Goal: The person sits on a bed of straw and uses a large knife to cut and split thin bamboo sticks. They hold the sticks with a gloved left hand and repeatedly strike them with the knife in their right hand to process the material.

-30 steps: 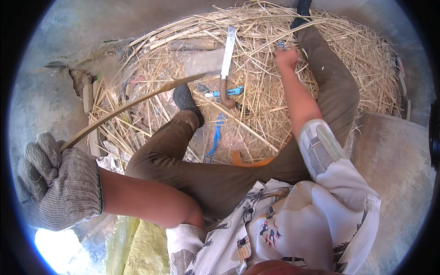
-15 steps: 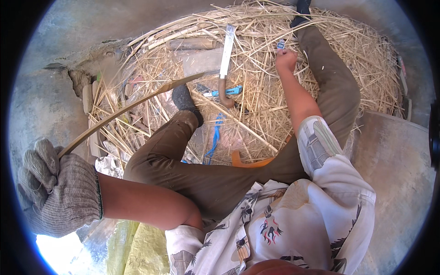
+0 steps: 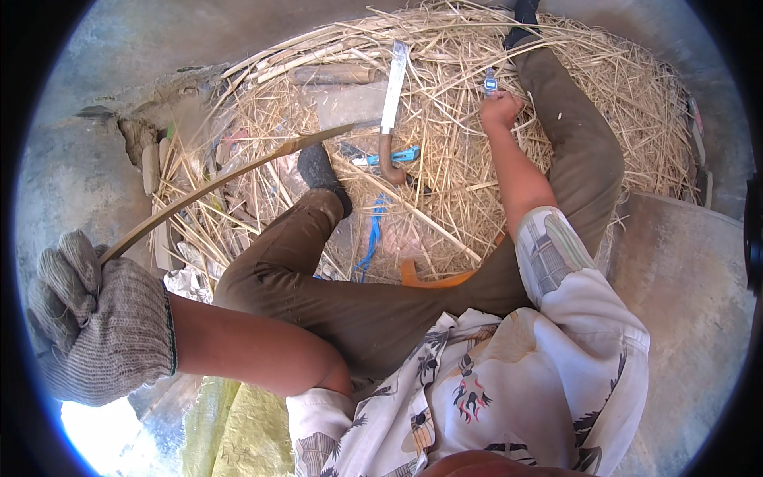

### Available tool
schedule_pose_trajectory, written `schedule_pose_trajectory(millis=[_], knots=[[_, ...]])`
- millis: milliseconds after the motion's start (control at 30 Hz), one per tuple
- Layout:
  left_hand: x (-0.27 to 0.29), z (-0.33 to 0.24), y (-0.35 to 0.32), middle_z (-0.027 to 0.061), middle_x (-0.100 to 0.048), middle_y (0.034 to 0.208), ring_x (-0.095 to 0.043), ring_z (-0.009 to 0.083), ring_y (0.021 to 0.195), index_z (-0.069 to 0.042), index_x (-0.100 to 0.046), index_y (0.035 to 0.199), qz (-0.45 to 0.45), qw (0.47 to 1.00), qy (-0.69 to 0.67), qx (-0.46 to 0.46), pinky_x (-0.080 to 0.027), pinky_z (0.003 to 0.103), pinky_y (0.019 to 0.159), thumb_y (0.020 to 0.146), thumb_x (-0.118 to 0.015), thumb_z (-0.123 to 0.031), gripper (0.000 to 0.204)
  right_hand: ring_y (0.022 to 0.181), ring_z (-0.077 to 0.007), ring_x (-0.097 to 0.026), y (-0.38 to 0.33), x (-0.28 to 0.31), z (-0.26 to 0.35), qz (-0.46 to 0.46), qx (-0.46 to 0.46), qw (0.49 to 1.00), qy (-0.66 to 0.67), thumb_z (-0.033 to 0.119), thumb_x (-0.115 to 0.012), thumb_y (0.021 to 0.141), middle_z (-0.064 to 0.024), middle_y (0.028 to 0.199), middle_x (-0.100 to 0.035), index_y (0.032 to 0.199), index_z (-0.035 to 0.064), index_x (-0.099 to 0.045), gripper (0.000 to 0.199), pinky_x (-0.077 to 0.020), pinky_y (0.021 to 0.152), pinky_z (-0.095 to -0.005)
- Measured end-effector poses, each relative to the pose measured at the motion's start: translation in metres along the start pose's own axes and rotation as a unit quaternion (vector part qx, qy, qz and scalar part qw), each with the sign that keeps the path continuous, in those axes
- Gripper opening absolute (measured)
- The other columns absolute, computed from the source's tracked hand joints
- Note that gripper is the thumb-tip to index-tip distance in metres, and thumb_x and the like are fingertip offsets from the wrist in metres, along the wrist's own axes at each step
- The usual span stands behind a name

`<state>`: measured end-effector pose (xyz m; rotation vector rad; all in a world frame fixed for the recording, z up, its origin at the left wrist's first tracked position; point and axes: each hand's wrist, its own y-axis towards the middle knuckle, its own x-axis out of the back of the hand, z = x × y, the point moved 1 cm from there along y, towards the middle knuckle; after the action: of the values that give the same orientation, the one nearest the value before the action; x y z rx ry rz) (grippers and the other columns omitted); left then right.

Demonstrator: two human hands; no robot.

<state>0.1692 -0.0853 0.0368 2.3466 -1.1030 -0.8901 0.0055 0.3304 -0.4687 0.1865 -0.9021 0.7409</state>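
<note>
My left hand (image 3: pixel 107 322), in a grey knitted glove, is closed around the lower end of a long, curved wooden handle (image 3: pixel 211 185). The handle rises to the right over my bent left leg. At its far end a thin, narrow blade (image 3: pixel 367 125) points toward the machete, so it looks like a long-handled knife. Bare and farther off, my right hand (image 3: pixel 501 111) has its fingers closed at the near end of a small digital watch (image 3: pixel 490 83) with a grey strap. Straw lies beneath that hand, beside my outstretched right leg.
A machete (image 3: pixel 392 87) with a brown hooked handle lies amid straw (image 3: pixel 469 159), next to a blue box cutter (image 3: pixel 389 157). A grey flat stone (image 3: pixel 350 106), blue strap (image 3: pixel 372 238) and orange curved piece (image 3: pixel 433 278) lie about. Concrete walls (image 3: pixel 79 175) surround me.
My right hand and the watch have shifted slightly nearer and to the right, with the watch face turned more into view. My gloved left hand has moved a little up and left.
</note>
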Motion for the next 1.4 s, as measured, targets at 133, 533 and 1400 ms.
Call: schedule_pose_trajectory(millis=[133,533,1400], knots=[[-0.049,0.011,-0.031,-0.0049,-0.047,0.052,-0.036,0.0120,0.045,-0.020,-0.045,0.059,-0.175,0.971,0.127,-0.101,-0.031,0.030,0.047,0.088,-0.055,-0.025,0.031,0.102,-0.0323,-0.065,0.004,0.002,-0.002,0.016,0.013,1.000,-0.015,0.021,-0.063,0.089,-0.0110,0.122,-0.057,0.101,0.0123,-0.070,0.016,-0.0521,0.090,-0.0475],[0.005,-0.001,0.003,0.0048,-0.044,0.061,-0.034,0.0108,0.043,-0.009,-0.055,0.075,0.177,0.982,-0.030,-0.057,-0.029,0.027,0.041,0.097,-0.046,-0.034,0.035,0.092,-0.0366,-0.070,-0.189,0.032,0.101,0.410,0.312,0.828,-0.220,0.035,-0.058,0.094,-0.0195,0.103,-0.070,0.108,0.0024,-0.067,0.037,-0.0555,0.078,-0.0490],[-0.092,0.024,-0.022,-0.0057,-0.028,0.053,-0.030,0.0085,0.042,-0.018,-0.039,0.063,0.091,0.994,-0.059,-0.020,-0.024,0.026,0.039,0.091,-0.063,-0.064,0.059,0.057,-0.0162,-0.056,-0.265,0.159,0.076,0.430,0.186,0.848,0.249,0.023,-0.071,0.088,-0.0064,0.064,-0.061,0.082,-0.0010,-0.064,0.026,-0.0462,0.057,-0.0358]])
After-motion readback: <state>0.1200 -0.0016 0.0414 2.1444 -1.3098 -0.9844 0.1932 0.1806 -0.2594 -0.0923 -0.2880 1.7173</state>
